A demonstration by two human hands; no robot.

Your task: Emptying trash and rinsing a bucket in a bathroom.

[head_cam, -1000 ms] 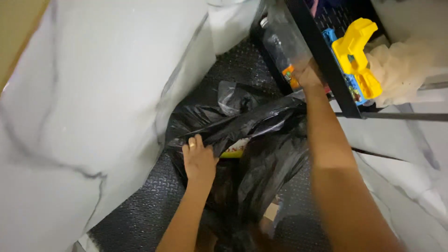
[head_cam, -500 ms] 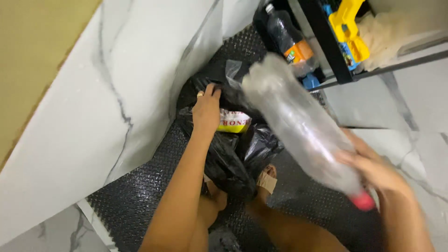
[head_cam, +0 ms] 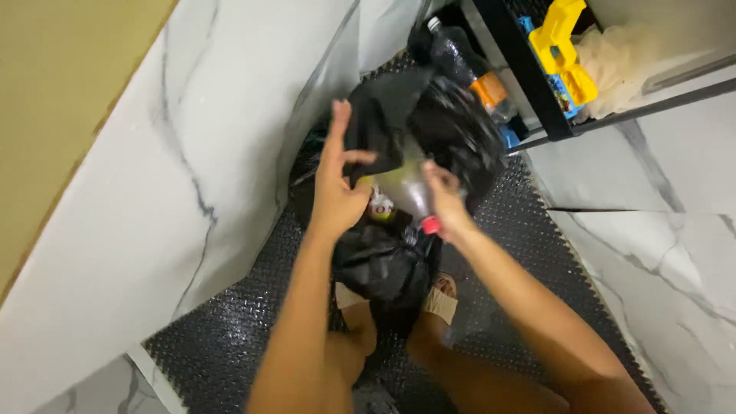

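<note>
A black plastic bag (head_cam: 429, 123) stands open on the dark studded floor mat (head_cam: 230, 337). My left hand (head_cam: 337, 184) holds the bag's rim up, thumb hooked over the plastic. My right hand (head_cam: 445, 201) grips the neck end of a clear plastic bottle (head_cam: 406, 192) with a red cap (head_cam: 431, 225). The bottle's body is pushed partly into the bag's mouth, with its far end hidden by the black plastic. A yellow and white package shows inside the bag below the bottle.
A dark bottle with an orange label (head_cam: 468, 65) stands by a black rack (head_cam: 529, 84). The rack holds a yellow plastic toy (head_cam: 563, 50) and a pale cloth (head_cam: 613, 65). White marble walls close in on the left and right. My sandalled feet (head_cam: 429, 307) stand below the bag.
My right hand swung the clear bottle from out at the right down into the bag's mouth. My left hand lifted the bag's rim higher.
</note>
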